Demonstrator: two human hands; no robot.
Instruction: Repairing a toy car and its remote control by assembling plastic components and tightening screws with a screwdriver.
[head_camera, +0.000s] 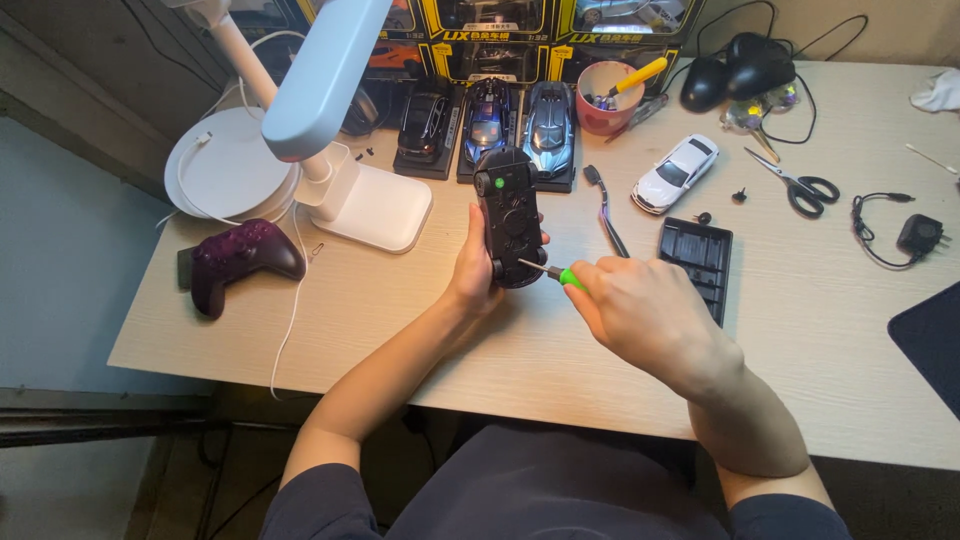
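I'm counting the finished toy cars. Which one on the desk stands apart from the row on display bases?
The white toy car, angled on the bare desk right of the row; the black, blue and silver-blue cars sit on bases.

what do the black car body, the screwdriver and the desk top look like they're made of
Black car body in the left hand: probably moulded plastic, semi-gloss, with soft highlights on rounded edges.
Screwdriver in the right hand: thin bright shaft looks like metal; the green handle looks like plastic or rubber, mostly hidden.
Desk top: pale wood-grain surface, matte; likely laminate, though solid wood cannot be ruled out.
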